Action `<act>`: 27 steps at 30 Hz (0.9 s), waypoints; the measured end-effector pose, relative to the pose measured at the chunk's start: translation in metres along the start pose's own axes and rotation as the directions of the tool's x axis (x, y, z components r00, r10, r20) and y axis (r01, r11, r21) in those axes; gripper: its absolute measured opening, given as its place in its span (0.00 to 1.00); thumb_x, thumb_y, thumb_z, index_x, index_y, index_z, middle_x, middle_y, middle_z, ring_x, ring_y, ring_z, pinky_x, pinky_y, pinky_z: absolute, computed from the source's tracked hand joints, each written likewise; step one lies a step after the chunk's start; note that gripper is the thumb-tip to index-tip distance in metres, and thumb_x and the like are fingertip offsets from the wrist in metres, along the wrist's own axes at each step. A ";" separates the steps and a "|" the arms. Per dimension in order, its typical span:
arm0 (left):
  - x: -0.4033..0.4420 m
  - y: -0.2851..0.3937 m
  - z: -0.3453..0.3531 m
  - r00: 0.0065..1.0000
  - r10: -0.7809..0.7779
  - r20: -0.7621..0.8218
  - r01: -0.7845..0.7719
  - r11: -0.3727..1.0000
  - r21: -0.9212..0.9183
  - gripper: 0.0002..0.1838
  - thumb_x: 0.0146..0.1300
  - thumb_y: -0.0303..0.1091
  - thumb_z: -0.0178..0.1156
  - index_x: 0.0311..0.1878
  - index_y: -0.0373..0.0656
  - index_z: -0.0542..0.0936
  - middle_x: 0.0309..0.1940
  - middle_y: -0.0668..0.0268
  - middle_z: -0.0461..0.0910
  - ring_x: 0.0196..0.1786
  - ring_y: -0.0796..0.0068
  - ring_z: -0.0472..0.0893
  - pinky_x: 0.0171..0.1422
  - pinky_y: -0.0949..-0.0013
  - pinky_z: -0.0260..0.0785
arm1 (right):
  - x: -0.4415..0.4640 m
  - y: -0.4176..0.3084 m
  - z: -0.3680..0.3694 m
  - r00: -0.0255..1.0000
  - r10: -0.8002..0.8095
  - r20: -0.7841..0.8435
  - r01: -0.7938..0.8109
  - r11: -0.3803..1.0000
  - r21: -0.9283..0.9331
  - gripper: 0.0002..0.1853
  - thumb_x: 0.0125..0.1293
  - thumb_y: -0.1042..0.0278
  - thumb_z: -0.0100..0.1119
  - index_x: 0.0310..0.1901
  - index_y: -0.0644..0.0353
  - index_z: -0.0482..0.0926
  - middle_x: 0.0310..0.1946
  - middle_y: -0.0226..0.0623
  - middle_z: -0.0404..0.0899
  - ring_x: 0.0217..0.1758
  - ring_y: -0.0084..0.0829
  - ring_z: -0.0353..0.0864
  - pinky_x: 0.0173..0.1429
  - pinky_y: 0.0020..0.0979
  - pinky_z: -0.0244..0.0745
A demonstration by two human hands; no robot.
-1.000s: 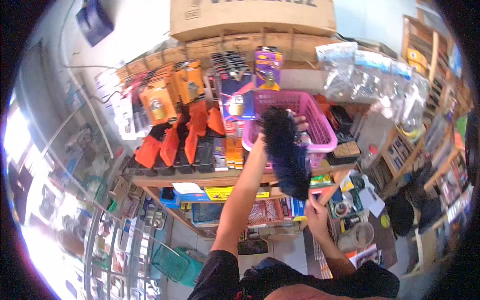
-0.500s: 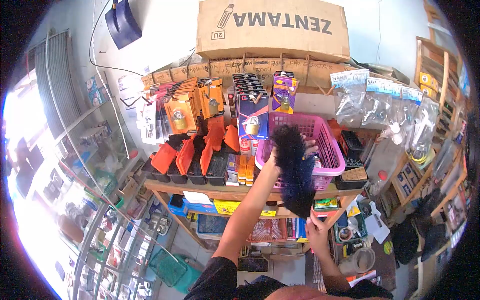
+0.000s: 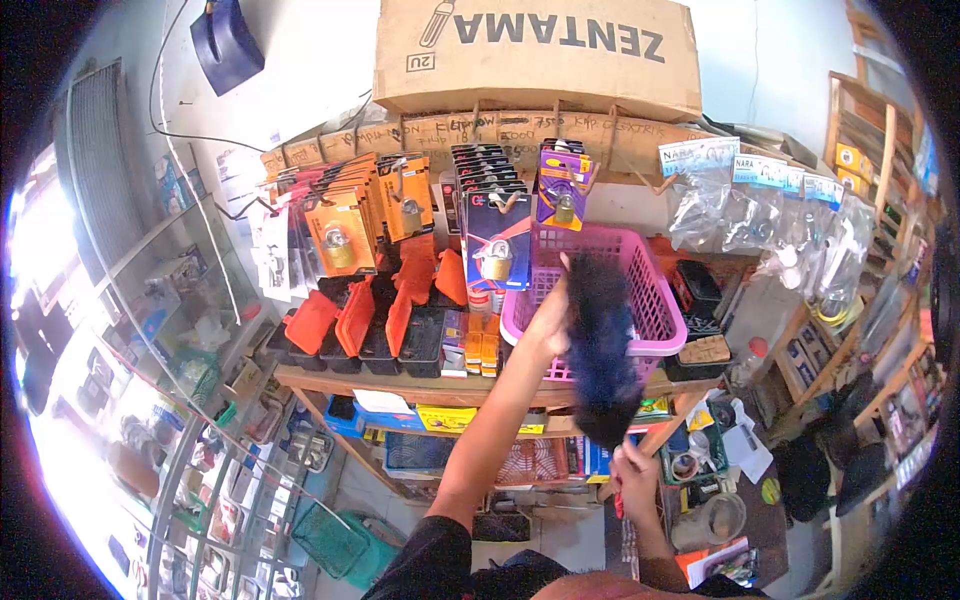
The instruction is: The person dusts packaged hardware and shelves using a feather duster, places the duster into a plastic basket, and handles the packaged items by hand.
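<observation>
My right hand (image 3: pixel 636 472) is closed around the red handle of a dark, fluffy feather duster (image 3: pixel 603 350), low in front of the shelf. The duster points upward, blurred by motion, and covers part of a pink plastic basket (image 3: pixel 655 345) on the shelf top. My left hand (image 3: pixel 551 318) reaches over the basket's near left side. Its fingers are mostly hidden behind the duster, so whether they hold anything does not show.
Carded padlocks (image 3: pixel 497 255) hang above black bins with orange lids (image 3: pixel 355 318). Bagged parts (image 3: pixel 700 205) hang to the right. A large cardboard box (image 3: pixel 540 60) sits overhead. Glass shelving (image 3: pixel 190 450) stands left, near a green basket (image 3: pixel 335 530) on the floor.
The duster has shifted slightly right and down with my right hand. My left hand's fingertips, seen beyond the duster before, are now hidden behind it. The view has moved a little.
</observation>
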State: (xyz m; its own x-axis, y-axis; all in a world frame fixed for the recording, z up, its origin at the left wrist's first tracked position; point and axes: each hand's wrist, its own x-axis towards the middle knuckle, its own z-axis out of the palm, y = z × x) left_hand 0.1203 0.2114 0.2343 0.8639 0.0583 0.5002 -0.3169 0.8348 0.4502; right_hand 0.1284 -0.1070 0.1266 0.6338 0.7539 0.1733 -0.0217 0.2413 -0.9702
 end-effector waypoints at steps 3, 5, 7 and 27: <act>-0.004 -0.004 0.019 0.894 0.177 -0.411 -0.050 0.952 0.301 0.22 0.72 0.54 0.52 0.55 0.45 0.77 0.44 0.64 0.83 0.40 0.73 0.83 0.45 0.68 0.78 | -0.008 -0.008 -0.003 0.996 -0.031 -0.087 0.026 0.998 -0.064 0.08 0.74 0.70 0.50 0.35 0.60 0.73 0.18 0.23 0.64 0.15 0.14 0.60 0.17 0.20 0.55; -0.001 -0.005 0.048 0.860 0.239 -0.450 0.000 0.883 0.469 0.13 0.72 0.45 0.54 0.50 0.47 0.77 0.42 0.66 0.83 0.36 0.76 0.83 0.40 0.72 0.77 | -0.005 -0.019 -0.013 0.990 -0.058 -0.128 0.069 0.994 0.083 0.11 0.75 0.69 0.50 0.31 0.58 0.69 0.18 0.24 0.65 0.14 0.15 0.60 0.16 0.21 0.55; -0.001 -0.010 0.086 0.799 0.275 -0.535 -0.014 0.898 0.440 0.10 0.71 0.42 0.56 0.46 0.47 0.77 0.39 0.67 0.83 0.37 0.75 0.83 0.37 0.70 0.76 | -0.004 -0.013 -0.023 0.988 -0.097 -0.119 0.114 0.983 0.147 0.11 0.75 0.67 0.49 0.32 0.56 0.68 0.18 0.25 0.65 0.14 0.16 0.60 0.16 0.22 0.55; 0.000 -0.005 0.094 0.888 0.197 -0.415 -0.158 0.979 0.128 0.43 0.65 0.73 0.40 0.63 0.42 0.74 0.59 0.53 0.77 0.57 0.51 0.79 0.66 0.44 0.67 | 0.002 -0.024 0.024 0.996 0.009 -0.091 -0.011 1.000 -0.021 0.15 0.75 0.67 0.51 0.27 0.60 0.74 0.16 0.22 0.64 0.16 0.14 0.62 0.19 0.20 0.55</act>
State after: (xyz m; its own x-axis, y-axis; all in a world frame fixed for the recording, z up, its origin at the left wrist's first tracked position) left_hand 0.0853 0.1561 0.3016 0.8671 0.4436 0.2266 -0.4969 0.7383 0.4561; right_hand 0.1117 -0.0968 0.1543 0.7010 0.6976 0.1485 -0.0124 0.2201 -0.9754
